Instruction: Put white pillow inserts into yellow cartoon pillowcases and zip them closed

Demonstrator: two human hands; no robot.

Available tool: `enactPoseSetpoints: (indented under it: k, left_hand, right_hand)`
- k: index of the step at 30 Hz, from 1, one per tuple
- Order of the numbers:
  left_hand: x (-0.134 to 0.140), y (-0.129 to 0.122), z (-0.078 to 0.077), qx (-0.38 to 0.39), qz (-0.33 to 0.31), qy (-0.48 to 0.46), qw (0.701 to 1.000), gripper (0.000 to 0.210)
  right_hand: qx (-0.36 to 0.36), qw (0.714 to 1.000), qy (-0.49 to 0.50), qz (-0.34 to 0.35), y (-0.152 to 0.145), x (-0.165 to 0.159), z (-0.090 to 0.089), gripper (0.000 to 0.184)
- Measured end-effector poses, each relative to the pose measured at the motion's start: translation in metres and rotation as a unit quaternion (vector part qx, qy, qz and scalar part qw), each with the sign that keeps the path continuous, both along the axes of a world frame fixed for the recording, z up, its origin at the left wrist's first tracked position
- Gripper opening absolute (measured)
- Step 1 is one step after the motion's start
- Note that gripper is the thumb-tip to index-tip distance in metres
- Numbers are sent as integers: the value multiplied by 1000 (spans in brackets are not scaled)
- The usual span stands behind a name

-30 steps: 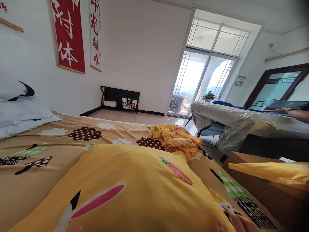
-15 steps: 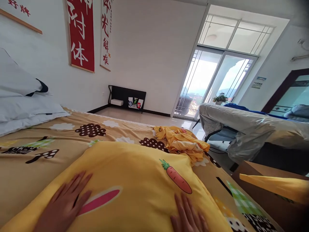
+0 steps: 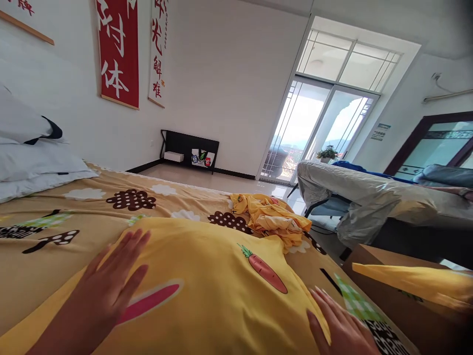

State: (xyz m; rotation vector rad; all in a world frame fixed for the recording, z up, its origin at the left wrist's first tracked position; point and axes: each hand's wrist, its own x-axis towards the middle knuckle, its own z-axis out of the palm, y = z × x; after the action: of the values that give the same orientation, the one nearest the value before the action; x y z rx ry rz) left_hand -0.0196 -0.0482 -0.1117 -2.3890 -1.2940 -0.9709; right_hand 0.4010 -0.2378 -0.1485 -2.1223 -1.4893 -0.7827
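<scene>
A plump yellow pillow [image 3: 207,256] with a carrot and a pink-and-white ear shape printed on it lies before me on a patterned bedsheet [image 3: 84,217]. Over its left part is my left hand [image 3: 107,281], fingers stretched out and thumb apart; whether the palm presses on the cloth is hard to tell. My right hand [image 3: 340,320] is at the pillow's right edge, its fingers extended and slightly spread. Neither hand grips anything. The pillow's near end runs out of the picture.
A crumpled yellow cloth [image 3: 273,217] lies beyond the pillow. White pillows [image 3: 33,158] are stacked at left. A cardboard box [image 3: 391,296] with yellow cloth [image 3: 414,281] over it stands at right. Behind it is a plastic-covered table [image 3: 354,182]; a black shelf [image 3: 185,148] stands by the wall.
My right hand has moved right, from the pillow's top to its right edge. My left hand has shifted slightly up and forward. The view has turned a little to the right.
</scene>
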Motion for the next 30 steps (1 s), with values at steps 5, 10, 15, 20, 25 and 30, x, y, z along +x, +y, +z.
enactPoseSetpoints:
  k: [5,10,15,20,25,30]
  left_hand:
    - [134,50,106,-61,-125,107,984,52]
    - [202,102,69,-143,-88,123,978,45]
    - [208,120,-45,-232,-78,161,956,46]
    - [177,168,-62,-284,-72,186,938,52]
    - [106,229,-64,-352,10,157,923,56]
    - [56,255,-64,-398,70,113,907,56]
  right_hand:
    - [-58,988,9,144,132,-79,122,47]
    - [-38,985,132,108,227,-108,94,45]
    - [-181,949,202,158,257,-96,-21,40]
    - [-218,940,212,155,257,-40,-33,46]
    - [-310,912,248,103,240,50,-44,50]
    - [-355,889,285,40,233,94,-61,60]
